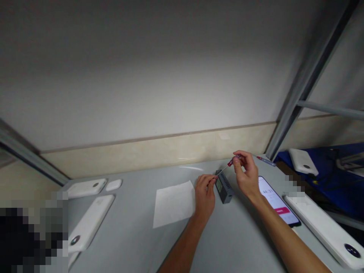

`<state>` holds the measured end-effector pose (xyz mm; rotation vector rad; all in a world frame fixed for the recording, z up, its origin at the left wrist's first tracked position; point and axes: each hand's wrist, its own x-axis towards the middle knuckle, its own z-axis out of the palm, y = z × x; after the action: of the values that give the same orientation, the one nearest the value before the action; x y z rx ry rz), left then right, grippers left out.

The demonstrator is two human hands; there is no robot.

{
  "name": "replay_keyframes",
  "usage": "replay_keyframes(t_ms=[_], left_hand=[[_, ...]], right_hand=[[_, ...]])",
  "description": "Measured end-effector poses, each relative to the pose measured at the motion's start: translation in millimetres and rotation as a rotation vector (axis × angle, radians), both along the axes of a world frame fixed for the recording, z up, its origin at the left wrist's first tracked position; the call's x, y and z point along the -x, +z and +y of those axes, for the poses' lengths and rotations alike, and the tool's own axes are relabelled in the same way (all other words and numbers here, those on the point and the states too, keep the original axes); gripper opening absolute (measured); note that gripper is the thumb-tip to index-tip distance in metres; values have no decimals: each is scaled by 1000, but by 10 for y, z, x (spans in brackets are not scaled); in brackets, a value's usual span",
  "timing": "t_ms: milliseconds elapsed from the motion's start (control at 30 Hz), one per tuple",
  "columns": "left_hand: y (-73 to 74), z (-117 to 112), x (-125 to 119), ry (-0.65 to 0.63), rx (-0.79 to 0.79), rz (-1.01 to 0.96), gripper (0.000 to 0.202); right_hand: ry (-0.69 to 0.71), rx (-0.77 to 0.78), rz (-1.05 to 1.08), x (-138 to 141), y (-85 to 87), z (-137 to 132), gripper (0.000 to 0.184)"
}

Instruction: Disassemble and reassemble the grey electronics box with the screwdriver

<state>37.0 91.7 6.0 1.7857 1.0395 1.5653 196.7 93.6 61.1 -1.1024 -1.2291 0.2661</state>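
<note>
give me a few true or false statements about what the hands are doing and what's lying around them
1. The right hand holds a small red-handled screwdriver. True.
2. The left hand lies flat on the white paper sheet. False: its fingers pinch the end of the small dark box, beside the sheet.
3. The phone has its screen lit. True.
4. The phone lies left of the paper sheet. False: it lies right of the box, by the right forearm.
5. A white flat device lies on the left part of the table. True.
</note>
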Motion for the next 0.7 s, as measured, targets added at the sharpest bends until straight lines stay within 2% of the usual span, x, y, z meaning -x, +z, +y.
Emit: replay_keyframes(t_ms=[267, 400, 700], left_hand=[[53, -26, -16, -10, 45, 24, 23], [59, -33, -19, -27, 69, -3, 23], [93, -28, -7, -45, 109, -93, 18]], right_hand=[[-10, -31, 65, -25, 16, 8, 21], [41, -34, 147, -39, 48, 14, 22], [35, -28, 167, -59, 58, 13, 24]])
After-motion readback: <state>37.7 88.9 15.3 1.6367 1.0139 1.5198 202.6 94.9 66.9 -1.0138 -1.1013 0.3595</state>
